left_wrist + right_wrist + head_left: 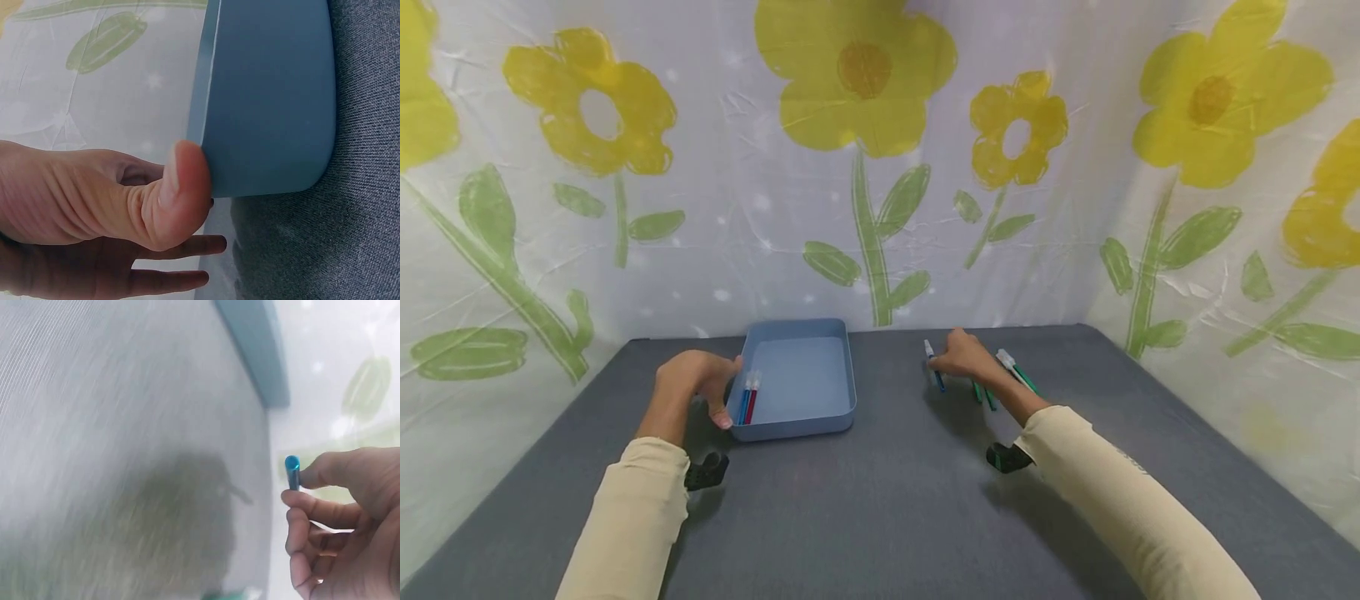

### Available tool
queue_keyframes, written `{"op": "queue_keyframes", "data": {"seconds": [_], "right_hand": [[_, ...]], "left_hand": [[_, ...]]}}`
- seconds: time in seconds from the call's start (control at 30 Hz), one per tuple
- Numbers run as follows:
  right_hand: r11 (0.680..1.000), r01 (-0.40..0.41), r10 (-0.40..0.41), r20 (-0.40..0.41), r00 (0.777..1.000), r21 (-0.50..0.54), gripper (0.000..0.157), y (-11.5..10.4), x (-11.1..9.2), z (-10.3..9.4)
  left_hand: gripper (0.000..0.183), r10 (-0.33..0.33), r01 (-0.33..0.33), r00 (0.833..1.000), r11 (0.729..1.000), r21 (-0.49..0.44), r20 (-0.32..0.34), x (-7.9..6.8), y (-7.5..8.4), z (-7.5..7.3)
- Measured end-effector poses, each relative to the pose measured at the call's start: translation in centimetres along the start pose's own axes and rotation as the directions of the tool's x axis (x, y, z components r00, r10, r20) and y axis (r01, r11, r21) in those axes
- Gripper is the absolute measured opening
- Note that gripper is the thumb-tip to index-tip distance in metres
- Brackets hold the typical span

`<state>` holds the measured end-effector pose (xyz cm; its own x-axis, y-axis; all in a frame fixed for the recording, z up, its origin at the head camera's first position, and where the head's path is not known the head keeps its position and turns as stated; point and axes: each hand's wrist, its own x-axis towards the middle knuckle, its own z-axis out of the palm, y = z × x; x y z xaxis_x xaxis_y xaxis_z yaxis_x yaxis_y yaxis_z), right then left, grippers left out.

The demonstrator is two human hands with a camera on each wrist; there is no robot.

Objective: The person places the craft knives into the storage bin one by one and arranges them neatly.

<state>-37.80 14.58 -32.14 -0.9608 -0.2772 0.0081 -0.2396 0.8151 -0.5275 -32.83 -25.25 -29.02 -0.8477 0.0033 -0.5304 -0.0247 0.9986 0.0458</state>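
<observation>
My left hand (696, 379) is at the near left corner of a blue-grey tray (793, 429). In the left wrist view the thumb (184, 194) touches the tray's corner while other fingers extend straight beside it. Inside the tray, along its left wall, lie a blue marker (745, 403) and a red marker (752, 405), both with clear caps. Right of the tray, my right hand (964, 354) pinches another blue marker (292, 472) between thumb and fingertips. That marker is above the table, its pale cap pointing away. Green markers (990, 398) lie below the right hand, partly hidden by it.
More green markers (1026, 379) with clear caps lie right of the right forearm. The grey table (865, 517) meets a white curtain (722, 250) with painted yellow flowers at the back and sides. Black devices (707, 472) are worn at both wrists.
</observation>
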Motion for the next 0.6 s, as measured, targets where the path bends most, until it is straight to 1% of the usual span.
{"op": "queue_keyframes", "data": {"seconds": [0.13,0.23,0.3,0.43,0.6], "right_hand": [[0.996,0.07,-0.069,-0.018,0.997,0.058,0.058,-2.7,0.2,0.7],[0.986,0.14,-0.138,-0.025,0.99,0.089,0.06,-5.0,0.2,1.6],[0.981,0.167,-0.166,-0.017,0.986,0.099,0.06,-6.5,0.3,2.4],[0.979,0.171,-0.171,-0.012,0.985,0.107,0.059,-9.7,0.6,4.3],[0.982,0.158,-0.158,-0.009,0.987,0.105,0.061,-13.2,1.1,7.4]], "left_hand": [[0.142,-0.005,0.005,1.0,1.0,-0.01,0.001,0.0,0.0,0.0],[0.142,-0.011,0.011,1.0,1.0,-0.016,0.003,0.1,0.0,-0.1],[0.141,-0.012,0.012,1.0,1.0,-0.02,0.005,0.2,0.1,0.0],[0.14,-0.008,0.009,1.0,1.0,-0.03,0.006,0.0,0.1,0.0],[0.14,-0.012,0.012,1.0,0.999,-0.048,0.005,-0.1,0.1,0.2]]}}
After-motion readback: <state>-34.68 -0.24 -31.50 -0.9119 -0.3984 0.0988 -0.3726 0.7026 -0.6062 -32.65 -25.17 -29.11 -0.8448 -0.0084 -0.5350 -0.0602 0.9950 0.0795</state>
